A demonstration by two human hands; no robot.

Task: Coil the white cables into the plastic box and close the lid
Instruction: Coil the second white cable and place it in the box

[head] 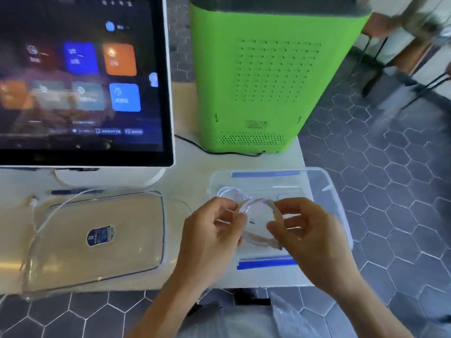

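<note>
Up at the far left I see a big touchscreen monitor [80, 76] standing on the white table [190, 181], its screen lit with coloured tiles. To its right, at the far edge, stands a green perforated machine [273, 76], with a black cord [214, 151] trailing from its base across the table.

Nearer me on the left lies the clear lid [97, 237], flat on the table, its long axis running left to right, a small blue sticker [100, 236] near its middle. One loose white cable [48, 213] straggles over the lid's left end, running from far to near.

On the right sits the clear plastic box [317, 184], open, with blue clips on its far and near rims; its long axis seems to run near to far, and its right side overhangs the table edge above the hexagon-tiled floor [390, 215].

Over the box I hold a coiled white cable [258, 220], wound into a ring that faces me. My left hand [212, 237] pinches the ring's left side, and my right hand [312, 237] pinches its right side. Another coil [230, 192] rests in the box's far left corner.
</note>
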